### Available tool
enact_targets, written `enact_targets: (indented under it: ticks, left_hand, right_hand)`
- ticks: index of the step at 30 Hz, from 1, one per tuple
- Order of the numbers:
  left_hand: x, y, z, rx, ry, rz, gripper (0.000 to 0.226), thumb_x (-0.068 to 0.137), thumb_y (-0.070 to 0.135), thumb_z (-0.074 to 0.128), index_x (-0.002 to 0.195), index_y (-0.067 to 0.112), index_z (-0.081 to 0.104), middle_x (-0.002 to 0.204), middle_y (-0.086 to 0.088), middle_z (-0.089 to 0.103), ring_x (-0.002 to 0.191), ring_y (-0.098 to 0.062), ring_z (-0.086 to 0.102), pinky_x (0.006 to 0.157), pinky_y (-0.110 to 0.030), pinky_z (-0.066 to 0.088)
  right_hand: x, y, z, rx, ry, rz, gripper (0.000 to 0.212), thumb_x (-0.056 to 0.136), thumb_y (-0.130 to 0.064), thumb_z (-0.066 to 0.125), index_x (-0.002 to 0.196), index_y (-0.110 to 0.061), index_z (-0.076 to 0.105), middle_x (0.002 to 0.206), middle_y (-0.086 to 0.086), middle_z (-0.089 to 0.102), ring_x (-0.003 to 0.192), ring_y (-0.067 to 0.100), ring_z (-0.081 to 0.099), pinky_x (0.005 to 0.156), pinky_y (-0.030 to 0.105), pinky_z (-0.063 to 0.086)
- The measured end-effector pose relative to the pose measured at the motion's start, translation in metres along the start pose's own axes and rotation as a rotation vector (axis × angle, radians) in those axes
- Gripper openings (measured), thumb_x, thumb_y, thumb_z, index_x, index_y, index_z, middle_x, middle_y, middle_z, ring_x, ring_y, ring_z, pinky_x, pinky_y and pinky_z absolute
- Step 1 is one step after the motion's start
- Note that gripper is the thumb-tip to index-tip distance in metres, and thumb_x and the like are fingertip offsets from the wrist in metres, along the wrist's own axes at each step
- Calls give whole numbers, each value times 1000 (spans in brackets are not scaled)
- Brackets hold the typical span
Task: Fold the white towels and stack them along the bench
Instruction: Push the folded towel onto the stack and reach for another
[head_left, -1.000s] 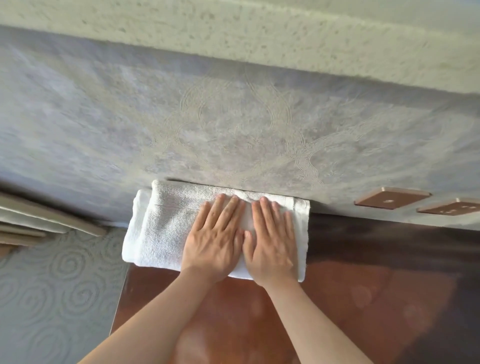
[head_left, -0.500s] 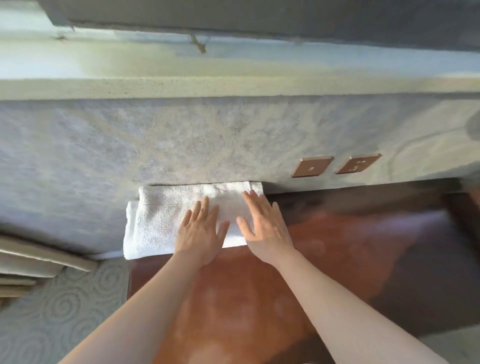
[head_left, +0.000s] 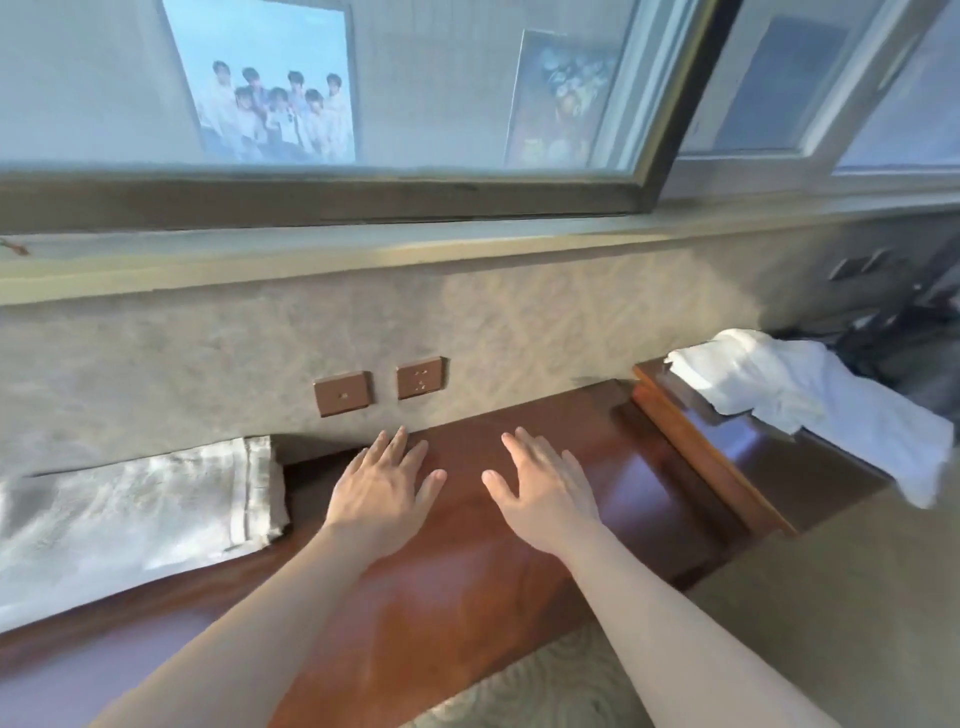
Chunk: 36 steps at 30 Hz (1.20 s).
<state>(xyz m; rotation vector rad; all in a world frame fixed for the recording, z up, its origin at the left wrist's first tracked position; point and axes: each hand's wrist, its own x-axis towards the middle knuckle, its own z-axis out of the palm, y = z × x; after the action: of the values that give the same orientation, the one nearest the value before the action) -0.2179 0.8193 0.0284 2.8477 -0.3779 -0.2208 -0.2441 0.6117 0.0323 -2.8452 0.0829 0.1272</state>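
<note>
Terry heap (head_left: 810, 395) lay rumpled, unfolded, right along bench (head_left: 467, 571). We judged it soft, light; best pinched at corners. Left hand (head_left: 387, 488), right hand (head_left: 545, 488) flat-fingered, holding nothing.

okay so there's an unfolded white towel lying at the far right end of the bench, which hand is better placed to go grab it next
Probably the right hand: it is open, empty, and on the side nearer the crumpled towel. The left hand, also open, sits closer to the folded towel.
</note>
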Motion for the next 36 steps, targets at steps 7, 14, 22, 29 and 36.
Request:
enact_targets:
  ticks: [7,14,22,29,36]
  left_hand:
    - [33,209,7,-19,-4,230,65,103,62,21,160,31,25,170,3,10,157,-18,4,124,-38,9]
    - [66,358,33,14,-51,420,62,104,60,22,159,33,26,170,3,11,157,-18,7,125,-39,10]
    - [163,501,95,-11,-74,585,59,104,57,21,153,28,36,167,1,23,153,-20,20,119,-39,22]
    - [258,595,158,-24,-148,624,93,83,69,-4,154,24,34,163,-2,32,151,-23,27,117,-39,29]
    - [329,651,179,-16,-203,568,58,105,54,23,154,24,35,166,-1,25,154,-20,19,120,-39,22]
  right_hand:
    - [-59,165,-94,-7,116,211,68,103,-61,20,161,-24,21,169,-1,15,156,22,12,125,48,14]
    - [-93,310,-150,46,232,406,68,103,-58,26,159,-20,25,168,3,22,154,20,20,121,50,22]
    - [-84,464,-174,42,241,574,63,106,-51,28,159,-17,26,167,3,24,153,19,22,121,44,25]
    - [-50,580,-192,40,182,723,58,107,-48,30,155,-17,30,163,1,33,149,21,30,117,44,30]
    - [-5,653,-196,100,80,763,58,107,-47,29,156,-16,26,165,1,27,148,24,29,117,44,29]
